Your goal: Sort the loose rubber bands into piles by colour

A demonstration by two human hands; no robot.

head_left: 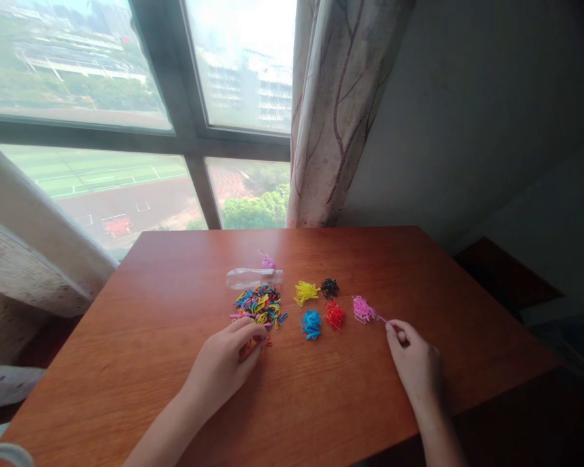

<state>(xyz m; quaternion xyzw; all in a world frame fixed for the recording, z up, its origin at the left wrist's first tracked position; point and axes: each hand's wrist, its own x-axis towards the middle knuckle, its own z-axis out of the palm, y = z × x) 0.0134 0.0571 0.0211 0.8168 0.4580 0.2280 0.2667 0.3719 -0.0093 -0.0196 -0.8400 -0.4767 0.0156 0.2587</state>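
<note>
My left hand (226,355) is closed in a pinch at the near edge of a mixed pile of small coloured rubber bands (261,305). Red bits show right at its fingertips, but what the fingers hold is hidden. On the right, my right hand (415,360) pinches a pink rubber band (382,319) between thumb and forefinger, just beside a pink heap (364,310). Between the hands lie single-colour heaps: yellow bands (306,292), black bands (329,288), blue bands (311,323) and red bands (334,314).
A clear plastic bottle (246,279) lies on its side behind the mixed pile. Behind it is a purple-pink cap-like piece (268,263) with a small chain. The wooden table (175,292) stands against a window, with curtains (326,130) hanging nearby.
</note>
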